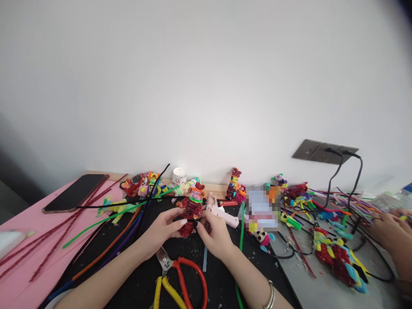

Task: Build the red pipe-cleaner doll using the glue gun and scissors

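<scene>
The left hand [170, 223] grasped a red, fuzzy pipe-cleaner doll [194, 208] over the flat black mat [135, 287]; the right hand [215, 231] pinched its lower front, apparently at something small and black.

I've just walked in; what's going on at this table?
Someone is holding a small red fuzzy figure between the left hand and the right hand, above a black mat. Tools with red and yellow handles lie nearer the person, and what looks like a pale glue gun lies just beyond the right hand. At the far right, another person's hand is among craft pieces.
</scene>
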